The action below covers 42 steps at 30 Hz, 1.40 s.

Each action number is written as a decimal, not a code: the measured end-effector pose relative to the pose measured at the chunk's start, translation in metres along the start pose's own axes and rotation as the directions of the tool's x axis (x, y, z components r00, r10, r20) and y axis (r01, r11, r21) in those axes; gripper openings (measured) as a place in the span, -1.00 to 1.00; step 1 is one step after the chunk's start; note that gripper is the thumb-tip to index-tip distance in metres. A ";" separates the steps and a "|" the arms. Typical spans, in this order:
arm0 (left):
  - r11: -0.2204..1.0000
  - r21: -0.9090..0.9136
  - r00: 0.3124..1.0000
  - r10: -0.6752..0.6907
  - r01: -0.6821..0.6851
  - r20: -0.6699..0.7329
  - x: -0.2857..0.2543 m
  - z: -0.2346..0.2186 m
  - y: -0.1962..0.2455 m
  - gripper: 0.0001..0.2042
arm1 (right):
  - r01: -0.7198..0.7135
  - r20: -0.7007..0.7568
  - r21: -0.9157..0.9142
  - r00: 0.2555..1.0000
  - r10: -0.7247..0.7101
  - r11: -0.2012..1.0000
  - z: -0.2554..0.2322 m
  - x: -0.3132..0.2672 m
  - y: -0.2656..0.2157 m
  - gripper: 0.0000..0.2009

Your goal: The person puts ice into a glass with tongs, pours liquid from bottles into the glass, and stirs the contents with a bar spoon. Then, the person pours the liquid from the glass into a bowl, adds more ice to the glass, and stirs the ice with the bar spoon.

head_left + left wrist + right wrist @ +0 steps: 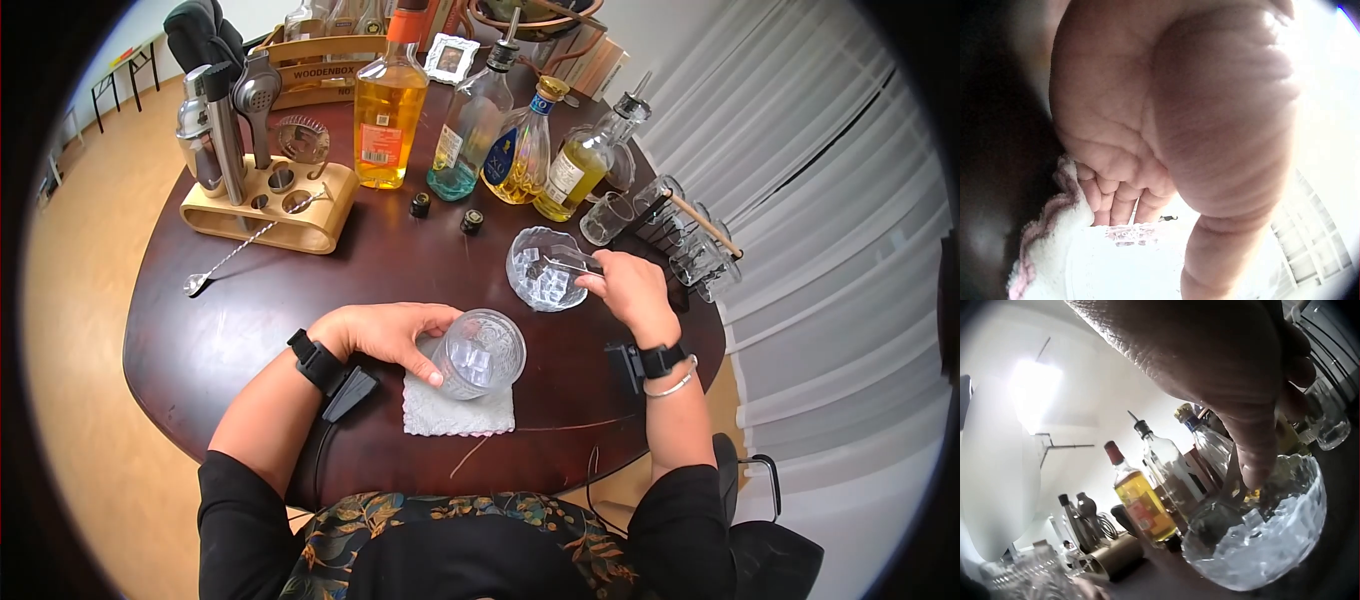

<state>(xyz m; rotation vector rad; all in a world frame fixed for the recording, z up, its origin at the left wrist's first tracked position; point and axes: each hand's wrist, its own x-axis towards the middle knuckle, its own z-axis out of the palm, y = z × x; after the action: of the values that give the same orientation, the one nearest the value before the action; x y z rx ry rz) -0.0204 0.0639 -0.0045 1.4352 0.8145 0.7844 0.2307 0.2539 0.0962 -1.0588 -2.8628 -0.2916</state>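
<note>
On a folded white cloth (430,418) stands a clear patterned glass (508,345) with a few ice cubes (474,360) in it. My left hand (388,333) holds this glass from its left side, thumb toward me and fingers on the far side. In the left wrist view the palm (1110,106) faces the overexposed glass. My right hand (636,290) pinches metal tongs (574,262), whose tips reach down into a glass bowl (516,285) of ice. In the right wrist view, ice cubes (1254,540) fill much of the bowl, with the thumb (1255,464) above its rim.
Behind the bowl stand several bottles, including an orange one (388,125) and a yellow one (573,180). Two black caps (471,221) lie before them. A wooden bar tool stand (325,225) with a bar spoon (200,283) is at left. Glasses hang on a rack (705,225) at right.
</note>
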 end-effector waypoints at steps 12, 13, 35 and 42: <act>0.999 0.041 1.000 -0.022 0.022 -0.003 0.000 -0.002 -0.001 -0.15 | 0.179 -0.050 -0.254 0.979 -0.198 0.950 0.032 0.031 -0.001 -0.66; 0.997 0.072 1.000 -0.026 0.027 -0.009 0.000 -0.003 -0.002 -0.15 | 0.183 -0.051 -0.253 0.978 -0.202 0.950 0.032 0.031 0.000 -0.66; 1.000 0.027 1.000 0.003 -0.003 0.006 -0.001 0.000 0.008 -0.23 | -0.329 0.326 0.590 0.933 0.156 0.737 0.017 0.000 0.034 -0.67; 0.996 0.085 1.000 0.013 -0.013 0.002 0.000 -0.003 0.002 -0.21 | -0.282 0.244 0.508 0.953 0.178 0.814 0.010 -0.003 0.031 -0.67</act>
<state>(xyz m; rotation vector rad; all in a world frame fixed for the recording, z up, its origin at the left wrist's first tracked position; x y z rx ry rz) -0.0228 0.0657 -0.0022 1.5173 0.8468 0.7668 0.2534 0.2769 0.0911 -1.3299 -2.6450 0.6295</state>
